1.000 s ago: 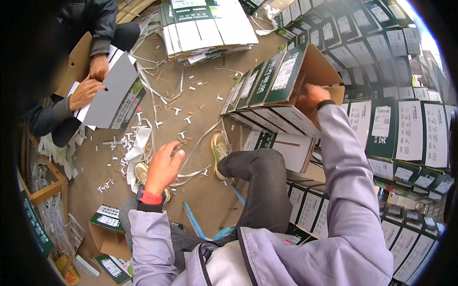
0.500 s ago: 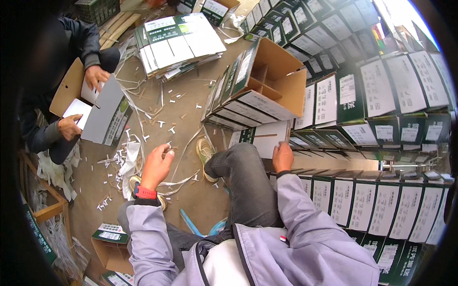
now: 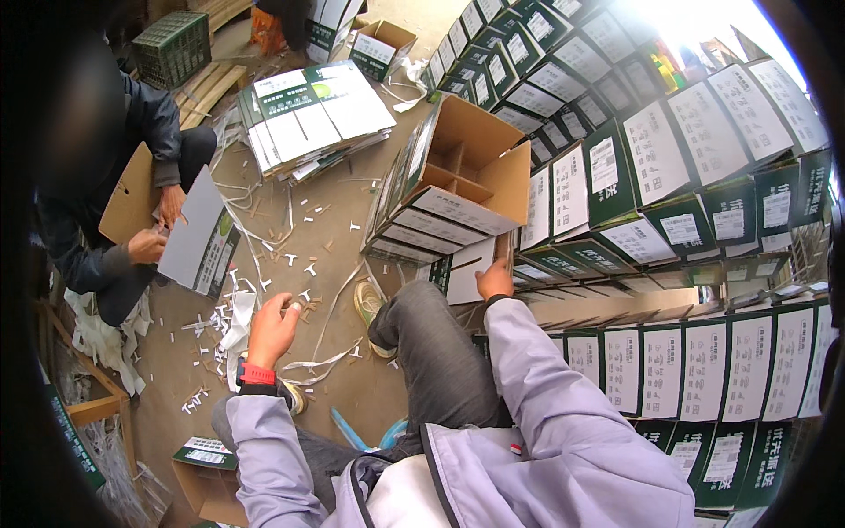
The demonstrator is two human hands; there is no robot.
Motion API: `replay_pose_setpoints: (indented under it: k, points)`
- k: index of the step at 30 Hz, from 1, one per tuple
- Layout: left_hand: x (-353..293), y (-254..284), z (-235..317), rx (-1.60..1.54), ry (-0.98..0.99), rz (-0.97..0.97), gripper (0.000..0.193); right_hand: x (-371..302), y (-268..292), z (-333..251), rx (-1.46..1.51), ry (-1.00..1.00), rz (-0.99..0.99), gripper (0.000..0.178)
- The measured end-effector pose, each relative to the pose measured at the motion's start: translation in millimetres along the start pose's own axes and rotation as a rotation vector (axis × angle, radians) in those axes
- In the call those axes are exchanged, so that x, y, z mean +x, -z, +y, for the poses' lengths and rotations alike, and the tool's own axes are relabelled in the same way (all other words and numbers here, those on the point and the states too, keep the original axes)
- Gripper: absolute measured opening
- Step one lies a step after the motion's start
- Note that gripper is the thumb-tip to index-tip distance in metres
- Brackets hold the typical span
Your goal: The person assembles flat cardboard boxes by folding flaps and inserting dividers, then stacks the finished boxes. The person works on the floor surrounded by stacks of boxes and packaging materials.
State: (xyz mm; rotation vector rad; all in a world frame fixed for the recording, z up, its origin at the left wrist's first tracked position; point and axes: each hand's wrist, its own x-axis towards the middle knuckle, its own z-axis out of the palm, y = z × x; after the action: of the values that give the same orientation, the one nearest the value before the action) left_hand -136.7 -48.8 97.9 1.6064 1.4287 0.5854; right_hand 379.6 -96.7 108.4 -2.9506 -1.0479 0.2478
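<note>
My left hand (image 3: 273,332), with a red band at its wrist, is raised over the scrap-strewn floor. Its thumb and fingers curl together in a pinch; anything between the tips is too small to name. My right hand (image 3: 495,281) closes on the near edge of a white and green cardboard carton (image 3: 470,271), to the right of my knee. Part of that carton is hidden by my hand and the cartons beyond. Just past it, an open carton with brown dividers (image 3: 465,172) tops a short stack.
Stacked cartons (image 3: 691,220) wall the right side. Flattened cartons (image 3: 317,114) lie piled ahead. A co-worker's hands (image 3: 150,245) work at an open box (image 3: 195,236) on the left. White scraps and straps (image 3: 236,321) litter the floor. Another open carton (image 3: 207,484) stands at lower left.
My right hand has shifted left, onto the white carton's edge. My left hand has moved slightly left and down. The co-worker's hands have come closer together at their box.
</note>
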Motion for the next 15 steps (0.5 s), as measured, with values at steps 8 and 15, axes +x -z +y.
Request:
replay_pose_setpoints:
  k: [8, 15]
  points:
    - [2, -6, 17, -0.001, -0.068, -0.03, 0.042, -33, 52, 42, 0.139, 0.185, 0.178, 0.03]
    - [2, -12, 32, 0.017, -0.126, -0.042, 0.044, -172, 223, 73, 0.311, 0.47, 0.582, 0.023]
